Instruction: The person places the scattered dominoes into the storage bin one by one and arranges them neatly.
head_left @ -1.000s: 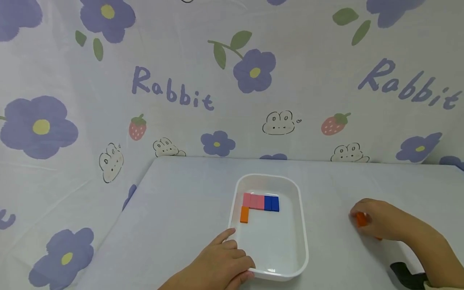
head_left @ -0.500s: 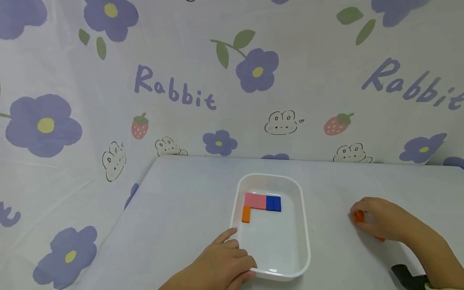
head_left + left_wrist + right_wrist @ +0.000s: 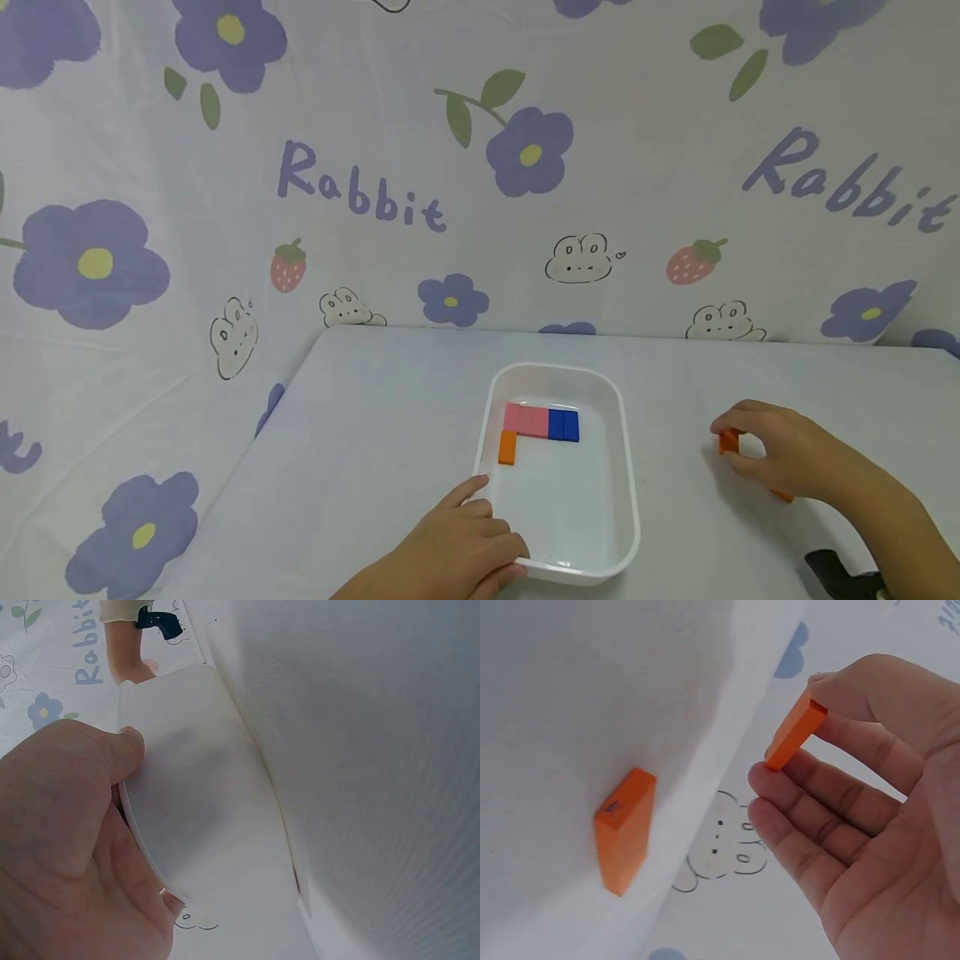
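My left hand grips the near-left corner of a white plastic tray; in the left wrist view the thumb presses on its rim. Inside the tray, pink blocks and blue blocks form a row, with one orange block below the row's left end. To the right of the tray, my right hand pinches another flat orange block between thumb and fingertips. A further orange block stands on the white surface beside that hand, partly hidden in the head view.
A white cloth-covered table carries everything. Behind it hangs a cloth backdrop printed with flowers, rabbits and strawberries. A black strap-like piece sits at my right wrist.
My right hand has shifted slightly left and up with the orange block, which shows more fully between the fingertips. The left hand and the tray keep their places.
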`<state>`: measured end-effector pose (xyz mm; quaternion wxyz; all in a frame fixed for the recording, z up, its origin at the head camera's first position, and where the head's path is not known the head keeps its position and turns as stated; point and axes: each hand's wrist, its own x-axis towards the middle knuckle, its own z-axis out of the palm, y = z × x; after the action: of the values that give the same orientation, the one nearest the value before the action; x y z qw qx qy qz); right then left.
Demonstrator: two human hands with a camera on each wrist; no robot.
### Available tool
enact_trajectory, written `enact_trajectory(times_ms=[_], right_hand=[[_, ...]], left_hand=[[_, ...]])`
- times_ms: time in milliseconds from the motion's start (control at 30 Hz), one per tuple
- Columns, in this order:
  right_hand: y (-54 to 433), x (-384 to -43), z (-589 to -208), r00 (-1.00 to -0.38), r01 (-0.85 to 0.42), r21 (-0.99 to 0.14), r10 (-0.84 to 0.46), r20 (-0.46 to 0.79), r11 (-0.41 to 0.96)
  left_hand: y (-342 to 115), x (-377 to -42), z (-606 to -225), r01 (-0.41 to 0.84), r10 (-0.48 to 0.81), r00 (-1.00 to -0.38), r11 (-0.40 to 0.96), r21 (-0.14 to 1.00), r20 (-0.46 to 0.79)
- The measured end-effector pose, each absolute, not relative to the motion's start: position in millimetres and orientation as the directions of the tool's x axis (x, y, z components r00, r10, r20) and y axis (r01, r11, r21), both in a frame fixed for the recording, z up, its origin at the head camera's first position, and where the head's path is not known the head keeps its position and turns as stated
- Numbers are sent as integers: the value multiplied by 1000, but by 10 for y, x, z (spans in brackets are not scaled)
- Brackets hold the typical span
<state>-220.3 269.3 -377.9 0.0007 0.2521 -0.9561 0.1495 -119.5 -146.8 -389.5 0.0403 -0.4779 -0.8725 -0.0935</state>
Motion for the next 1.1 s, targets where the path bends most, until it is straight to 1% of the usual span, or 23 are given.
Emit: enact_trajectory(times_ms=[200,400,500,700,867,967,1100], right_hand=[[2620,-2155,-3706,-858,-513,-274,-498,130,813],[2560,-2100,-3634,-827,-562,-244,-529,190,791],[2539,-2083,-3623,-794,-604,-208,-558,240,770],[2483,-2085,-3602,-720,-675,-140,-604,342,725],[2405,-2084,-3572,-675,-712,-117,-629,386,692],[2343,-2074,-3543,-670,-718,-123,-633,387,685],[2262,-2056,-3502,-703,-697,-158,-623,342,700]], left_hand=[[-1475,-1197,-3911,846,826,-534,522,110,181],[-1478,-1205,-3915,844,827,-536,525,111,170],[-1479,-1203,-3909,842,826,-539,527,117,165],[-1478,-1200,-3908,852,832,-523,518,81,186],[-1478,-1200,-3900,848,831,-530,519,105,168],[-1478,-1198,-3891,843,830,-538,525,119,150],[-1478,-1199,-3905,847,830,-531,519,112,168]])
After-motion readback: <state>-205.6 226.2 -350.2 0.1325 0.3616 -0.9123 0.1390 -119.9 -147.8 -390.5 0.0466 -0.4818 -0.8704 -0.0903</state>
